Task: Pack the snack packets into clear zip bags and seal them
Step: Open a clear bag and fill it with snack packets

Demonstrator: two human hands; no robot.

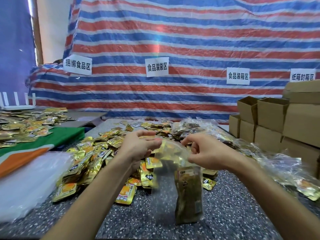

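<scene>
Striped tarp wall [190,32], cardboard boxes [277,115], speckled tabletop [155,222], perhaps a router [17,106]

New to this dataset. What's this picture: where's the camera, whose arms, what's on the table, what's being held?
There is no machine here. It is one picture from a wide-angle camera worn on a person's head, looking forward and down, so the two bare arms are that person's own. The right hand pinches the top edge of a clear zip bag, which hangs below the hands with a few packets already inside. The left hand is at the bag's mouth too, but blur hides whether it grips. On the speckled table lie a heap of loose gold snack packets, a pile of clear plastic on the left (likely empty bags), and filled bags and cardboard boxes on the right.
</scene>
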